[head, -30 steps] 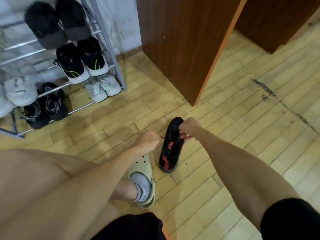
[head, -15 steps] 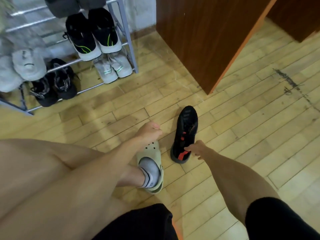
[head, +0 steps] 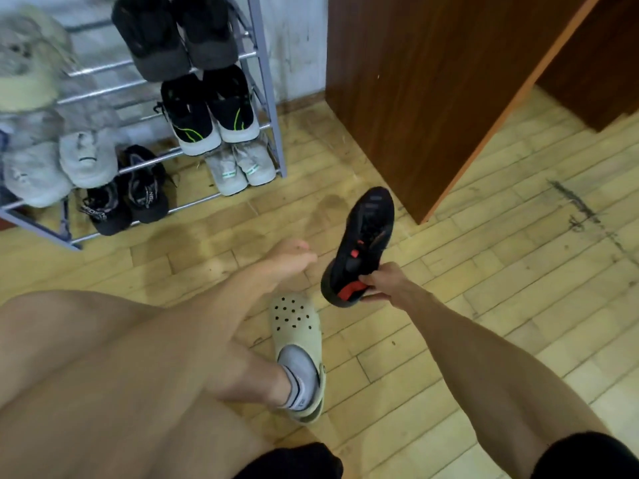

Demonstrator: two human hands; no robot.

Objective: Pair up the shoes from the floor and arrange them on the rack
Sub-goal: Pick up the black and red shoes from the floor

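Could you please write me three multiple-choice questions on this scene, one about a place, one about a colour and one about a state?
1. Where is the black shoe with red accents?
A. On the rack's top shelf.
B. In the right hand, held at its heel end.
C. On the person's foot.

2. What colour is the clog worn over the grey sock?
A. Bright blue.
B. Red.
C. Pale yellow-green.

3. What is the left hand doing?
A. Holding nothing.
B. Gripping a white sneaker.
C. Resting on the cabinet.

Answers:
1 B, the fingers curl round the shoe's heel end.
2 C, its perforated top is pale yellow-green.
3 A, it hangs over the floor with nothing in it.
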